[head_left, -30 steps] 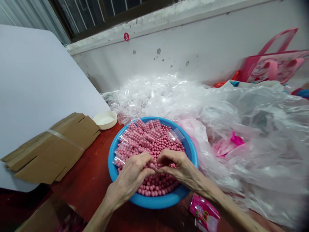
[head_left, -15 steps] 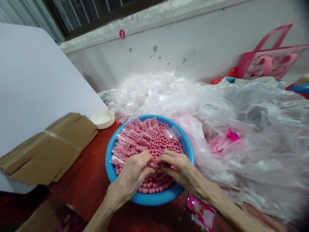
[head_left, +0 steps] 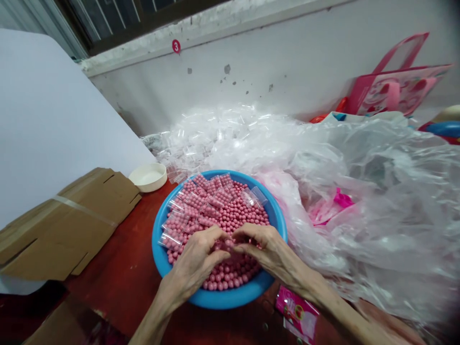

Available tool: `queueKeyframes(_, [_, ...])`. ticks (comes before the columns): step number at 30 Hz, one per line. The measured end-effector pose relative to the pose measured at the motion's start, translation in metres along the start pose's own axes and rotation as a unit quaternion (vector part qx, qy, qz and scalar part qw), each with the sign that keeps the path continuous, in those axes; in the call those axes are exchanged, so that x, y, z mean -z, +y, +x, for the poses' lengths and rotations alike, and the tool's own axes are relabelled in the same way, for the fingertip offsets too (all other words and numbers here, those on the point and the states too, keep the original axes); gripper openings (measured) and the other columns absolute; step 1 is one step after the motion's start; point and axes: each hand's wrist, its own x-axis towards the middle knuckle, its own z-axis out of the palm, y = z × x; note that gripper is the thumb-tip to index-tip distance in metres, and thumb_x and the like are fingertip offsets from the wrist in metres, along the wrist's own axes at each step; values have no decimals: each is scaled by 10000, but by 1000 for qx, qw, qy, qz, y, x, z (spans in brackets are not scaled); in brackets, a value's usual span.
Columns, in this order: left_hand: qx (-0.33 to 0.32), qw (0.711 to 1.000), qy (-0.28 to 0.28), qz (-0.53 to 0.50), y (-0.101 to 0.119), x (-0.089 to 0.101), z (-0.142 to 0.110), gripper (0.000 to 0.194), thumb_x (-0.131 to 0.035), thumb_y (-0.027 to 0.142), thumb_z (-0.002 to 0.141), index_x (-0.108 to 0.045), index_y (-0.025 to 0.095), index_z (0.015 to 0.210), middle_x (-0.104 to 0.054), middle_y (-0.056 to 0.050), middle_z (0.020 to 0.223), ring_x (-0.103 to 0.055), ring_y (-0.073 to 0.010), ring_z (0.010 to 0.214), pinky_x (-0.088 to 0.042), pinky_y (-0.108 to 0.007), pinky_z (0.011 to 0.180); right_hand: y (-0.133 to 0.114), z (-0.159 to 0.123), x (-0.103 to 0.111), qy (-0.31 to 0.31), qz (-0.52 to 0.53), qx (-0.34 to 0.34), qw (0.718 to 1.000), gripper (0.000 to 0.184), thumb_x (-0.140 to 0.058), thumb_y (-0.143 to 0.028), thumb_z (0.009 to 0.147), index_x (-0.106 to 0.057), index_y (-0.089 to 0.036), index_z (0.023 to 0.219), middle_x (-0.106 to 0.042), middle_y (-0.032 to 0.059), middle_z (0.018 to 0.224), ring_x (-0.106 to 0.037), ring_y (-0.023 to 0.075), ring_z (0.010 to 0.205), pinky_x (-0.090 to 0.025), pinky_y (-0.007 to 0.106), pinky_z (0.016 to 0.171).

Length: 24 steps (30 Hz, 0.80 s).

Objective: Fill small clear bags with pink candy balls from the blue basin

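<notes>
A blue basin (head_left: 279,215) holds a mass of loose pink beads (head_left: 224,278). Several small clear packets of beads (head_left: 178,222) lie on top at its left and far side. Two clear sachets (head_left: 254,196) rest on the beads at the far right. Over the near middle of the basin, my left hand (head_left: 196,256) and my right hand (head_left: 271,247) face each other, thumbs and fingers closed. Between their fingertips is a small clear bag (head_left: 227,245) with a few pink beads showing in it; the fingers partly hide it.
A large heap of clear plastic bags (head_left: 230,132) spreads along the wall and right side. Left of the basin are a white round lid (head_left: 148,178) and flattened cardboard (head_left: 72,225). A pink printed packet (head_left: 297,311) lies near my right forearm; a pink tote bag (head_left: 398,91) stands behind.
My hands stay over the same spot in the basin, with the fingertips shifted slightly and more beads visible between them. The whole view has shifted a little.
</notes>
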Motion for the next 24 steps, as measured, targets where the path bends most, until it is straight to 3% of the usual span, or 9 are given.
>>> queueKeyframes(5, [-2, 1000, 10, 7, -9, 5, 5, 331, -593, 228, 786, -591, 206, 1117, -661, -49, 1035, -589, -207, 908, -455, -323, 755, -2, 3, 2, -28, -71, 24, 997, 116, -602, -33, 789, -622, -147, 781, -622, 9, 741, -569, 154, 671, -406, 262, 614])
queueKeyframes(9, [-14, 999, 14, 32, -2, 18, 13, 262, -592, 255, 813, -601, 187, 1066, -667, -37, 966, -601, -178, 825, -462, -303, 712, -2, 23, 22, 5, -64, 5, 998, 121, -589, -81, 823, -611, -155, 730, -614, -2, 693, -555, 140, 642, -396, 251, 605])
queueKeyframes(13, [-61, 988, 27, 139, 3, 30, 30, 166, -593, 267, 830, -597, 171, 966, -632, -24, 896, -584, -161, 814, -466, -287, 698, 11, 56, 34, 42, -124, 17, 991, 142, -582, -52, 805, -599, -139, 694, -611, 16, 708, -540, 148, 675, -368, 254, 634])
queueKeyframes(17, [-77, 974, 11, 214, -3, 28, 50, 124, -575, 183, 829, -590, 165, 951, -600, -37, 936, -567, -169, 873, -466, -301, 769, 31, 83, 24, -5, -133, 41, 990, 213, -547, 5, 768, -559, -137, 609, -563, -2, 616, -480, 127, 598, -330, 240, 586])
queueKeyframes(24, [-71, 931, 20, 358, -10, 9, 62, 220, -469, 53, 804, -579, 161, 961, -558, -63, 959, -571, -165, 741, -491, -309, 669, 53, 95, 1, -46, -127, 111, 985, 197, -476, -47, 799, -589, -157, 680, -559, 0, 653, -457, 132, 614, -378, 245, 613])
